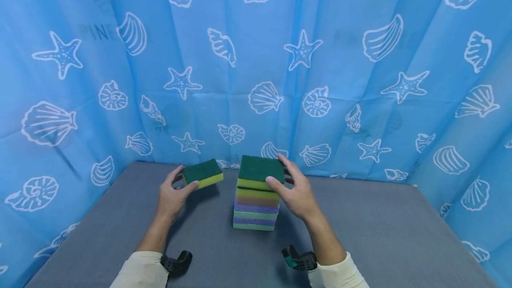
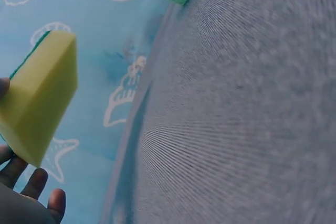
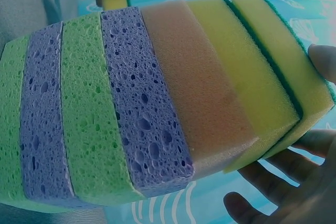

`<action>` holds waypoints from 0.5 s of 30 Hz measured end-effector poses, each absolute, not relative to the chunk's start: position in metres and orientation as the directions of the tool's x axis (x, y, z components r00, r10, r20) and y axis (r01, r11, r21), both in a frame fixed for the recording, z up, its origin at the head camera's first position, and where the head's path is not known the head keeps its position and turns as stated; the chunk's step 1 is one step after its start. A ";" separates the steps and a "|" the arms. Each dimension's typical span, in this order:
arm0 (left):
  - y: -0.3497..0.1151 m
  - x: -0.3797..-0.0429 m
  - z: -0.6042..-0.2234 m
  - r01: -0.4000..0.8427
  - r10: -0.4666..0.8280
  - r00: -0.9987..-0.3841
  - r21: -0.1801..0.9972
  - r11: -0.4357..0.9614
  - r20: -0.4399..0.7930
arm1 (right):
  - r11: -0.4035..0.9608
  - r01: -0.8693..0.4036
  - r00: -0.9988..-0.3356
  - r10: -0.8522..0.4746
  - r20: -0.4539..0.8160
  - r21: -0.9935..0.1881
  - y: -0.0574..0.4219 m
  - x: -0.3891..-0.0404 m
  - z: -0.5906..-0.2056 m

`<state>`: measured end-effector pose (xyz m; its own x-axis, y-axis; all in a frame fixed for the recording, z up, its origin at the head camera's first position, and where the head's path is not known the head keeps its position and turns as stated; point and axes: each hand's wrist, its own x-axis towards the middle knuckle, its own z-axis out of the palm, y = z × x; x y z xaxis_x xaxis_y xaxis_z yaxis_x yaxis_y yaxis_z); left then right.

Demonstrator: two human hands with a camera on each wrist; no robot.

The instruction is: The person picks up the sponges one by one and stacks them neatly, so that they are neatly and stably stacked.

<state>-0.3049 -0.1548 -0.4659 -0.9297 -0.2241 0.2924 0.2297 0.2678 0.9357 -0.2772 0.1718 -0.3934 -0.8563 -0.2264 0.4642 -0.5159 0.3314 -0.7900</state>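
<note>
My left hand [image 1: 171,195] holds a scouring sponge [image 1: 203,173], yellow with a dark green scrub top, raised over the table left of a stack of sponges [image 1: 255,215]. In the left wrist view that held sponge [image 2: 44,90] tilts, its yellow foam facing the camera. The stack stands upright, with green and purple porous sponges [image 3: 84,103] at the bottom, a brownish sponge [image 3: 184,77] above and two yellow-and-green scouring sponges on top. My right hand [image 1: 299,194] grips the topmost sponge [image 1: 259,169] by its right side, thumb at the near edge and fingers behind.
A grey cloth-covered table [image 1: 360,226] extends to both sides of the stack. Behind it hangs a blue curtain [image 1: 256,66] with white shells and starfish. A dark wrist strap [image 1: 176,262] is on the left arm and another [image 1: 299,259] on the right.
</note>
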 end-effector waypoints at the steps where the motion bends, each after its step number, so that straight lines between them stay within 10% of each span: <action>1: -0.154 -0.305 -0.465 0.239 -0.222 -0.928 0.935 0.263 0.300 | 0.332 -0.516 -0.856 -0.225 0.465 -0.790 0.172 -0.277 -0.393; 15: -0.151 -0.297 -0.441 0.282 -0.207 -0.923 0.936 0.210 0.325 | 0.346 -0.517 -0.856 -0.220 0.468 -0.783 0.171 -0.277 -0.393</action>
